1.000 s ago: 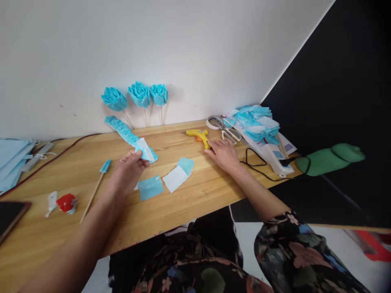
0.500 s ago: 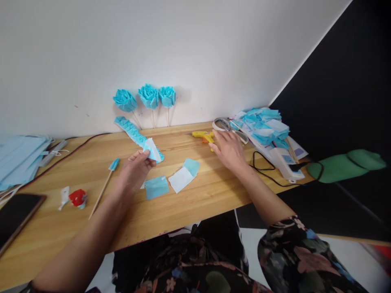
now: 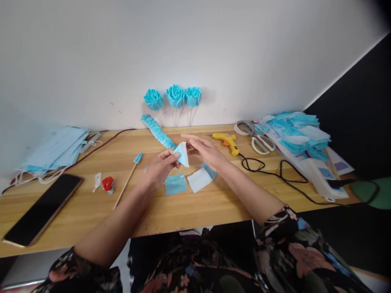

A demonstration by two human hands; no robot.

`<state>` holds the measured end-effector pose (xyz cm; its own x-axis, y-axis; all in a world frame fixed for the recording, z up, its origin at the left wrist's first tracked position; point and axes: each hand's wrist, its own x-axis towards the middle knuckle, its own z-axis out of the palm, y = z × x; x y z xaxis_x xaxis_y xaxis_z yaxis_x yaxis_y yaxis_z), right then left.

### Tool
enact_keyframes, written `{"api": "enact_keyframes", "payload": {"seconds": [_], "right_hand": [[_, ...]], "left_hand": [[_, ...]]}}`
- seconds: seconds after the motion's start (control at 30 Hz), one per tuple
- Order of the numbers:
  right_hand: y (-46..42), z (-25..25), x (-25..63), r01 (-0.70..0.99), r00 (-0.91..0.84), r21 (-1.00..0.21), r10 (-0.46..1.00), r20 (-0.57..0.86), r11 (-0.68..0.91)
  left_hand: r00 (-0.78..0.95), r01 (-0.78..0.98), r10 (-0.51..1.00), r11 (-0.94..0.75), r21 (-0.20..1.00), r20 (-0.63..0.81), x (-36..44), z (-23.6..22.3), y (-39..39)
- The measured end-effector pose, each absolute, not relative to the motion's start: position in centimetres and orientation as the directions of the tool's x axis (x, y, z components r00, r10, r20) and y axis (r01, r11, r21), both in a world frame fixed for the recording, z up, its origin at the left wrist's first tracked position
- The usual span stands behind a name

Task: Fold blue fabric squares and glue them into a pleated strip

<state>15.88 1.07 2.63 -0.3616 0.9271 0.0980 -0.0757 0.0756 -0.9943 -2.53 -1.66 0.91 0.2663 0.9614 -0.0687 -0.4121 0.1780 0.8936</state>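
My left hand (image 3: 166, 162) pinches a small folded piece of blue-and-white mask fabric (image 3: 182, 155) between thumb and fingers. My right hand (image 3: 206, 151) is at the fabric's right side, fingers stretched out around its upper corner; whether they touch it is hard to see. Just behind, a strip of folded blue petals (image 3: 157, 131) lies on the table. Two loose fabric pieces, a blue one (image 3: 176, 184) and a white-and-blue one (image 3: 199, 180), lie below the hands. Right of my right hand rests a yellow glue gun (image 3: 225, 140). A stick with a blue tip (image 3: 130, 177) lies to the left.
Three blue fabric flowers (image 3: 175, 97) on sticks lean against the wall. Scissors (image 3: 259, 142), a tape roll (image 3: 241, 127), a fabric heap (image 3: 297, 128) and a power strip (image 3: 320, 179) are at right. Masks (image 3: 61, 146), a phone (image 3: 44, 209) and a red scrap (image 3: 108, 184) are at left.
My right hand has left the glue gun and moved left to the fabric in my left hand. The fabric now looks folded to a point. The view has turned left.
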Motion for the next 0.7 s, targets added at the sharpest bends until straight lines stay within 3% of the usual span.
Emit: {"api": "enact_keyframes", "payload": {"seconds": [0.23, 0.5, 0.7], "right_hand": [[0.3, 1.4, 16.3, -0.153, -0.452, -0.988, 0.889, 0.074, 0.005], [-0.4, 1.6, 15.8, -0.046, -0.449, -0.994, 0.887, 0.107, 0.096], [-0.5, 1.1, 15.7, 0.015, -0.406, -0.989, 0.904, 0.131, 0.15]], "left_hand": [[0.223, -0.275, 0.971, 0.152, 0.949, -0.091, -2.4, 0.5, -1.5], [0.247, -0.094, 0.969, 0.029, 0.995, -0.005, -2.4, 1.1, -2.2], [0.265, -0.056, 0.964, 0.007, 0.998, 0.008, -2.2, 1.3, -2.3]]}}
